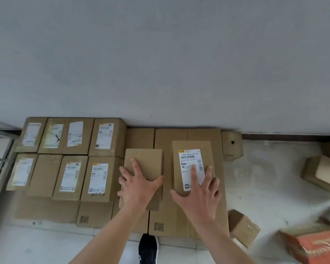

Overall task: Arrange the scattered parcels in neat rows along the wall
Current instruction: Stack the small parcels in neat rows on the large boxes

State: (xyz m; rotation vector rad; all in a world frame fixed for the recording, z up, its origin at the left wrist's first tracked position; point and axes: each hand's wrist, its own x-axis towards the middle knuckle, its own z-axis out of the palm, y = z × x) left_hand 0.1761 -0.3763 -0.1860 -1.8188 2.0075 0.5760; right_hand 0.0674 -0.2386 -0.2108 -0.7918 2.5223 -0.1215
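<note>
— What's left for you?
— Lower right, nearest you, a small box and an orange parcel lie loose. At centre your left hand presses flat, fingers spread, on a plain box, and your right hand does the same on a labelled box.
— And done?
— Left of centre, two rows sit by the wall.

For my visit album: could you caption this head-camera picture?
Left hand on a plain parcel, right hand on a labelled parcel, beside neat rows of boxes along the wall.
</note>
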